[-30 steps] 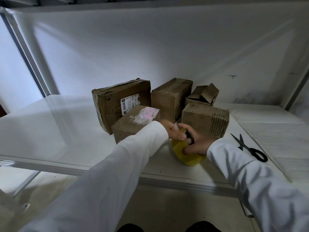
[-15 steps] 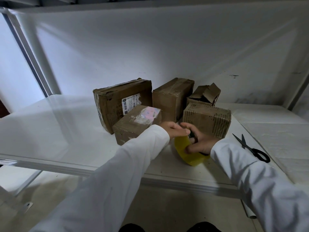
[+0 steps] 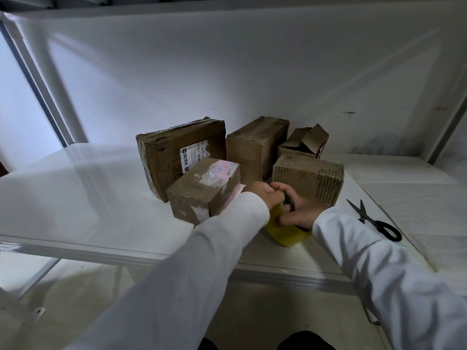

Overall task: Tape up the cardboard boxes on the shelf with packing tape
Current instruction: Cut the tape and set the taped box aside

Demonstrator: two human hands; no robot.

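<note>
While my right hand [image 3: 300, 213] curls around the yellow tape roll [image 3: 286, 234] to steady it on the shelf [image 3: 101, 223] before the cardboard boxes [image 3: 252, 152], my left hand [image 3: 265, 194] pinches at its top, probably picking for the free end.

Worn brown cardboard boxes [image 3: 255, 147], matt and scuffed, sit on a smooth, faintly glossy white shelf [image 3: 75, 198]. The nearest small box [image 3: 202, 190] carries rough patches of torn white paper; a larger box [image 3: 177, 155] bears a printed paper label [image 3: 194, 157], and another box [image 3: 307, 178] shows ribbed, crushed corrugation. A glossy yellow roll of packing tape [image 3: 288, 236] lies beside black-handled metal scissors [image 3: 374, 219]. White cloth sleeves [image 3: 202, 274] look soft and matt.
</note>
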